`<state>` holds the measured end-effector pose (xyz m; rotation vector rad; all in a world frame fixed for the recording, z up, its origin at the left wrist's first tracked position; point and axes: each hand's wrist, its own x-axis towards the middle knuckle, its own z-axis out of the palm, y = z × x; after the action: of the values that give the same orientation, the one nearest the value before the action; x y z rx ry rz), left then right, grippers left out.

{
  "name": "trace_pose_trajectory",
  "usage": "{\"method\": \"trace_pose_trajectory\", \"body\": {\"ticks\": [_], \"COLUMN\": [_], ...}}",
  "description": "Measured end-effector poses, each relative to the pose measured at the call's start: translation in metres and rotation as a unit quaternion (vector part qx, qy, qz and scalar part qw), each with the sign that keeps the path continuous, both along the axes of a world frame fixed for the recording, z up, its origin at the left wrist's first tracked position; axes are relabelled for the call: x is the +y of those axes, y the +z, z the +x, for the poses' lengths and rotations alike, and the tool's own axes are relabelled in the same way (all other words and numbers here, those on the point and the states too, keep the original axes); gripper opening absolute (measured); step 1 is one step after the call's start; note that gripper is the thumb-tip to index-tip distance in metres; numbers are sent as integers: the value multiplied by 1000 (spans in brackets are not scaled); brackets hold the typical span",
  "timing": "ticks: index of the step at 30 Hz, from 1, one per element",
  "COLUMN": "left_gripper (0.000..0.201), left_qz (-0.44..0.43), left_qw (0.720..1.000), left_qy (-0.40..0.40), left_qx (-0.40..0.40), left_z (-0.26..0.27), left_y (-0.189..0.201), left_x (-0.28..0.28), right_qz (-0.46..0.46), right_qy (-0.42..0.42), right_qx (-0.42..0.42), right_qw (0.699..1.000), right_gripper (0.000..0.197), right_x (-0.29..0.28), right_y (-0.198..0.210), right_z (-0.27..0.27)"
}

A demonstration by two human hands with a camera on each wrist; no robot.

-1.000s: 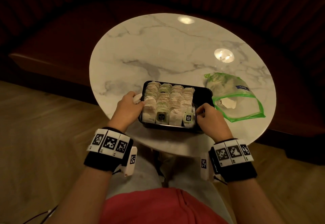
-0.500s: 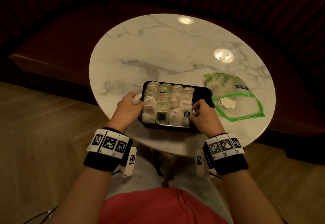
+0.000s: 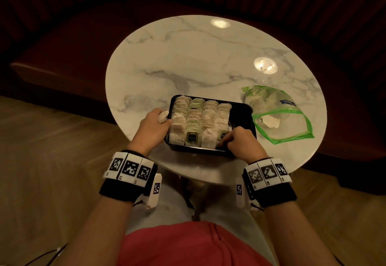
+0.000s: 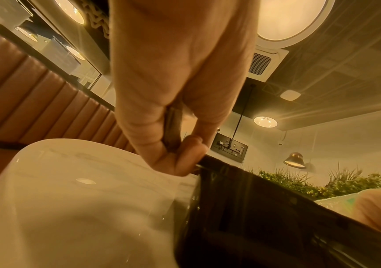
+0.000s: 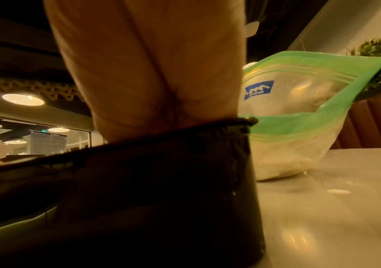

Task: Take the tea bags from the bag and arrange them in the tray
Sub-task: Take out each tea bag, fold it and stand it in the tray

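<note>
Four rows of tea bags [image 3: 199,119] are standing packed in the black tray [image 3: 242,109], which is sitting near your edge of the round marble table [image 3: 188,61], and only a bare strip along the tray's right side is waiting to be filled. Just to the right of the tray, the green-edged zip bag [image 3: 279,117] is lying on the table with its mouth gaping toward you, and a few pale tea bags are showing through the plastic, so the job is looking mostly done but not finished. Compared with a second ago, your right hand [image 3: 240,142] is reaching further left and deeper into the tray: its fingers are now curled down over the front of the rightmost row, covering the green-tagged tea bag [image 3: 223,135] that was showing clear of the hand a moment before. Whether those fingers are actually pinching that bag or only nudging it upright, the pictures are not showing. Your left hand [image 3: 154,129] is staying put at the tray's left rim, thumb and fingers clamped on a small white piece [image 3: 163,117] that is probably another tea bag. Tray and zip bag are lying where they were.
</note>
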<state>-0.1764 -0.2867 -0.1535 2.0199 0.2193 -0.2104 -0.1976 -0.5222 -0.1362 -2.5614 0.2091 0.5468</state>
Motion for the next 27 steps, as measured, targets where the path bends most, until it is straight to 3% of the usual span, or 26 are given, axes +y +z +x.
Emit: {"method": "trace_pose_trajectory", "body": {"ticks": [12,18,23,27], "left_gripper": [11,12,10,8], "left_qz": [8,4,3,1], "left_qw": [1000,1000,1000,1000], "left_qy": [-19,-16,-11,-9], "left_qx": [-12,-8,-5,-3], "left_z": [1,1,0,-1], "left_y": [-1,-2,-1,0], "left_x": [1,1,0,-1], "right_qz": [-17,-12,21,46], "right_qy": [17,4,-47,-70], "right_qx": [-22,-35,-108,-129], "right_qw": [999,999,993,988], "right_gripper": [44,30,11,34], "right_x": [1,-1,-4,0], "right_y": [-4,-5,3,1], "right_z": [-1,0,-2,-4]}}
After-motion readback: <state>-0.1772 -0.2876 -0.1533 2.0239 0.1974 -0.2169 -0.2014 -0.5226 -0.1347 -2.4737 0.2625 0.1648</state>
